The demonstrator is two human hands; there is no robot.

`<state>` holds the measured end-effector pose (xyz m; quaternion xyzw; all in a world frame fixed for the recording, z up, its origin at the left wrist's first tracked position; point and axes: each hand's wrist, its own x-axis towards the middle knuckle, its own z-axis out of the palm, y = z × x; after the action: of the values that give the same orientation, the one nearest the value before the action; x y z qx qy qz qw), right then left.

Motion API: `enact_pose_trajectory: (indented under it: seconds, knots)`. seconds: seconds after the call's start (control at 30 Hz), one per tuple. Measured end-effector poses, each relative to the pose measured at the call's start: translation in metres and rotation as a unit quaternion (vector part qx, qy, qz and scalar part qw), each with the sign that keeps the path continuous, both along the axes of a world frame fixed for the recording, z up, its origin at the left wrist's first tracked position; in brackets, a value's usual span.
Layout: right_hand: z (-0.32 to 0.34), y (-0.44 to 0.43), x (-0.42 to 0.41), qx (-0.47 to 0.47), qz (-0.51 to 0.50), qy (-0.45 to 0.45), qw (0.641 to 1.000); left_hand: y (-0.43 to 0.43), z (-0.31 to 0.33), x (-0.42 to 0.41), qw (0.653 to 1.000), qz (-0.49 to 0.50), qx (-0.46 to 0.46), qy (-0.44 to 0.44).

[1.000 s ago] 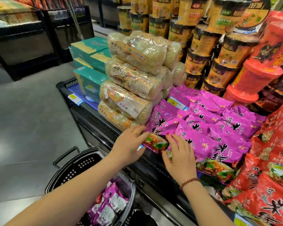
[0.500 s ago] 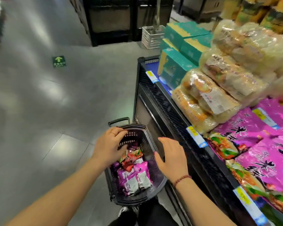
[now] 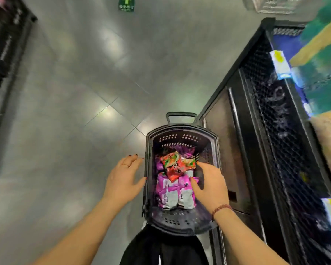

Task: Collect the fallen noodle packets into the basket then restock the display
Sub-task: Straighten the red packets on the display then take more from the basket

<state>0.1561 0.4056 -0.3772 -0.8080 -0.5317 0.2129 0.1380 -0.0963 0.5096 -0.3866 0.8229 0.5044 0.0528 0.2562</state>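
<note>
Fingers (image 3: 204, 169) of the right hand (image 3: 211, 186) are spreading wide inside the basket (image 3: 182, 129) and gripping nothing. The fingertips are lying at the edge of the red packet (image 3: 177, 165), and the thumb is lying over the purple packets (image 3: 170, 194). Whether they are pressing the wrappers or hovering just above cannot be told. The red packet is lying tilted on top of the purple ones, toward the far end of the basket.

As a judgement, the hand is being positioned to lift a packet out for restocking. The wide span is suiting a flat, soft wrapper, which would likely slide under a narrow pinch.

The left hand (image 3: 124, 180) is hanging open just outside the basket's left wall, fingers straight and apart, thumb close to the rim. Contact with the rim cannot be confirmed. It is probably being kept there to steady the light basket while the other hand is working inside.

The basket is standing on the floor (image 3: 65, 111), just beside the base of the display stand (image 3: 256, 134), with its handle (image 3: 181, 116) at the far end. This placement is keeping the packets near the shelf. With packets gathered in the basket, collecting is judged done or nearly so, and restocking is the step in hand. Price tags (image 3: 279, 64) are lining the shelf edge, and the teal boxes (image 3: 323, 54) above them are blurred.
</note>
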Motion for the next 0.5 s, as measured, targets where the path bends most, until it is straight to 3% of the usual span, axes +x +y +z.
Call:
enact_pose_trajectory:
  seconds: [0.33, 0.5]
  knots:
    - [-0.210, 0.029, 0.019, -0.122, -0.023, 0.114, 0.986, -0.012, -0.175, 0.050, 0.990, 0.112, -0.085, -0.019]
    - [-0.308, 0.017, 0.028, -0.203, 0.029, 0.135, 0.969, -0.025, -0.247, 0.057, 0.992, 0.112, -0.035, -0.039]
